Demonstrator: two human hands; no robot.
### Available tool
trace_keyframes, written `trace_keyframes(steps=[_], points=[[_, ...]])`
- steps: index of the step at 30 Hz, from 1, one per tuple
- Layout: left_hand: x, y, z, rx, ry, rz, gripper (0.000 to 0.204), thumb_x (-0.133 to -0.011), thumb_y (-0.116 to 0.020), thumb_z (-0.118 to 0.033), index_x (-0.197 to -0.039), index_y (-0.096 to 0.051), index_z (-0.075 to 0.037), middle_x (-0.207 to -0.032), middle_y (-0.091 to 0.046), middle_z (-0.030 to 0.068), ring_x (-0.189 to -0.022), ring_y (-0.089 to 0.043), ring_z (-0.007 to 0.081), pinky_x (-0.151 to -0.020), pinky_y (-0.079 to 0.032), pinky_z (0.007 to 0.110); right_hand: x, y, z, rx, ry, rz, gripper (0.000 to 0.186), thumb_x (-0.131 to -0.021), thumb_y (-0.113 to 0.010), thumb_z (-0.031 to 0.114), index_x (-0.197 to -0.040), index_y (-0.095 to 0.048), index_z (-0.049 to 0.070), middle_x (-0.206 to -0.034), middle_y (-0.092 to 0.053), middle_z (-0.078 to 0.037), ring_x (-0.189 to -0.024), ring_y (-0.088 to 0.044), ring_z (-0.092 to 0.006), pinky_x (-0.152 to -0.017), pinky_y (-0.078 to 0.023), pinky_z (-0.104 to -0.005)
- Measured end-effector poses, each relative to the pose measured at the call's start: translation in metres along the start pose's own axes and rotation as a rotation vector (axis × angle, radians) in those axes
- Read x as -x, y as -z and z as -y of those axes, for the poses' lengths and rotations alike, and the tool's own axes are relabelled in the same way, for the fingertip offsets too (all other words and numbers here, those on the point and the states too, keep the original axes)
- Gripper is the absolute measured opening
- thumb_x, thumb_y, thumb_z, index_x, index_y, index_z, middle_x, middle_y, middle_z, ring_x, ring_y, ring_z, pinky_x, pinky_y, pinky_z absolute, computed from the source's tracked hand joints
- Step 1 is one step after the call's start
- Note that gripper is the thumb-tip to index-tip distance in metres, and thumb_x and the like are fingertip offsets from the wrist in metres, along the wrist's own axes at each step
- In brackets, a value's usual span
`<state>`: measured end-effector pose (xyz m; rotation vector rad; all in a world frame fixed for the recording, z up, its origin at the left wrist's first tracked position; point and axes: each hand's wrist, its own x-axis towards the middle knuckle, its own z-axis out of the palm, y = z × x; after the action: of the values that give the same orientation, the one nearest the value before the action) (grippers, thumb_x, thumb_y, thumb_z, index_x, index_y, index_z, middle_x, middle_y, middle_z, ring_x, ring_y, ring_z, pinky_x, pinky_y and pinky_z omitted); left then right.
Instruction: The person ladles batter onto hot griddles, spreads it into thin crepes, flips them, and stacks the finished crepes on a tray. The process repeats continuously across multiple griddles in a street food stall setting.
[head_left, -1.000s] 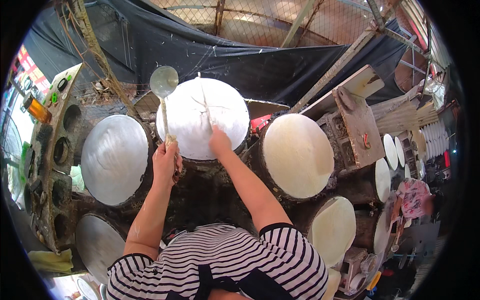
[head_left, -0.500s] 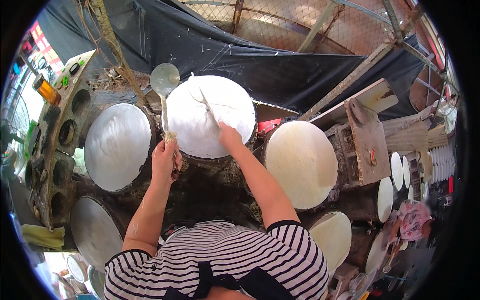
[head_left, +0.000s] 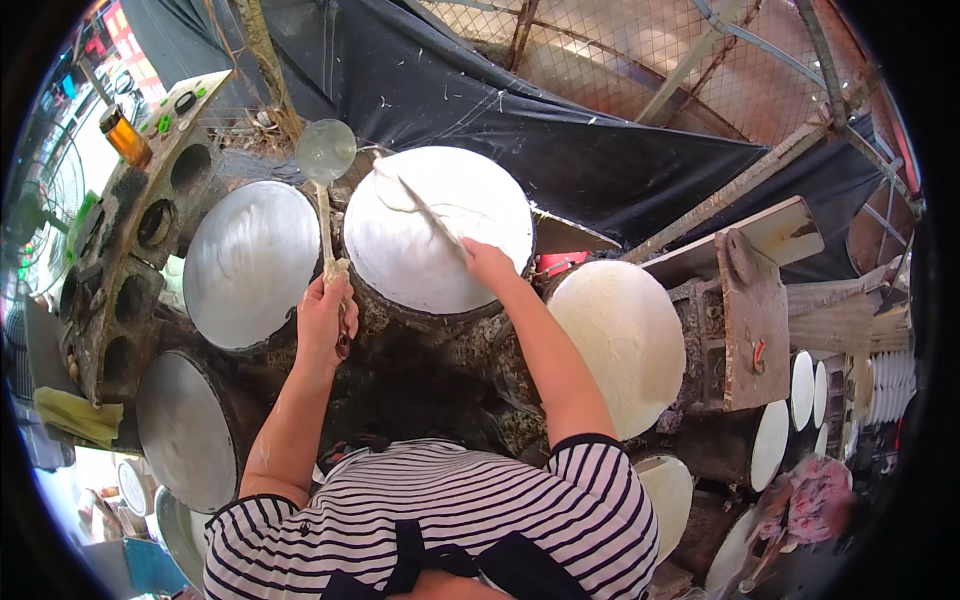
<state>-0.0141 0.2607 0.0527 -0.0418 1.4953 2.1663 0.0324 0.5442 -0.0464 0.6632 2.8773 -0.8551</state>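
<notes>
My left hand point(head_left: 328, 315) is closed round the cloth-wrapped handle of a long ladle point(head_left: 325, 152). The ladle's round bowl points away from me, beside the rim of the middle griddle. Gripped in my right hand point(head_left: 490, 266) is a long thin stick point(head_left: 425, 208), slanting up and left with its far end near the griddle's far left edge. Beneath it the round griddle point(head_left: 470, 185) is covered in white, with a curved line across the surface. I cannot tell whether the stick's whole length touches it.
To the left are a bare metal griddle point(head_left: 245, 265) and another nearer one point(head_left: 185, 430). A griddle topped with a pale round sheet point(head_left: 620, 350) stands right. Concrete blocks point(head_left: 130, 300) line the left, a board point(head_left: 755, 320) the right; a black tarp point(head_left: 560, 150) hangs behind.
The stick has swung toward the far left of the white-covered griddle, and my right hand has shifted a little right. My left hand still holds the ladle. The whole view has tilted slightly.
</notes>
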Motion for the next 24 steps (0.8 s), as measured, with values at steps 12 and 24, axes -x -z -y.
trace_keyframes(steps=[12, 24], points=[[0.01, 0.015, -0.001, -0.006, -0.031, -0.028, 0.012, -0.09, -0.054, -0.016, -0.086, -0.051, -0.005, -0.069, -0.047, 0.0003, -0.042, -0.043, 0.0077, -0.031, -0.035, 0.023, -0.042, 0.033, -0.012, 0.009, 0.011, -0.021, 0.039, -0.084, -0.044, 0.021, -0.121, -0.057, 0.022, -0.11, -0.062, -0.013, -0.102, -0.058, -0.0303, -0.085, -0.045, -0.0406], [0.007, 0.022, -0.002, -0.035, -0.024, -0.049, 0.015, -0.092, -0.052, -0.019, -0.085, -0.049, -0.006, -0.068, -0.046, 0.0003, -0.041, -0.042, 0.0078, -0.031, -0.033, 0.023, -0.057, 0.043, -0.052, -0.141, 0.136, 0.086, 0.039, -0.081, -0.047, 0.013, -0.117, -0.059, 0.018, -0.09, -0.064, -0.013, -0.085, -0.061, -0.0233, -0.078, -0.046, -0.0334]])
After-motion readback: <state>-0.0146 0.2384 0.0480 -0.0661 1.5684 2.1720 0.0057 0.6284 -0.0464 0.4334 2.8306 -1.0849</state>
